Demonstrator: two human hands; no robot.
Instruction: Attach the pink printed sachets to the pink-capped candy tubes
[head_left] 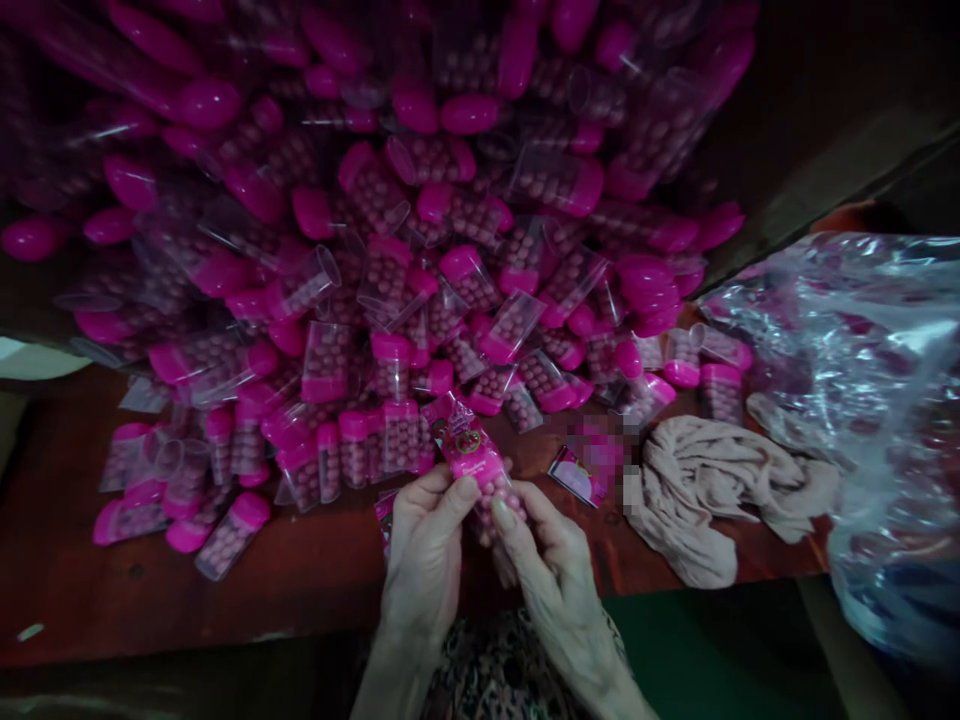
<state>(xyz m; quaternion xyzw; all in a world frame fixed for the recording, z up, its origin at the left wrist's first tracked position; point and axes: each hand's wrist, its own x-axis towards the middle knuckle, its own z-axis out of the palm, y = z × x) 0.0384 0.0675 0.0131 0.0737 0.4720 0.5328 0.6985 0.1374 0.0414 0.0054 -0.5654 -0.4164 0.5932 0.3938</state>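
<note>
Between my hands is a clear plastic container of small pink balls (496, 492), with a printed pink label (463, 437) at its far end. My left hand (427, 535) pinches the label and container from the left, thumb on top. From the right, my right hand (551, 560) grips the near part, its thumb against the balls. Whether the label is a sleeve around the container or lies against it, I cannot tell. Part of another printed label (385, 520) shows beside my left hand. More pink labels (581, 470) lie right of my hands, partly blurred.
A large heap of pink-capped containers (390, 365) covers the back of the reddish-brown table (322, 580). Several lie loose at the left front. To the right are a crumpled beige cloth (697, 490) and a big clear plastic bag (885, 400).
</note>
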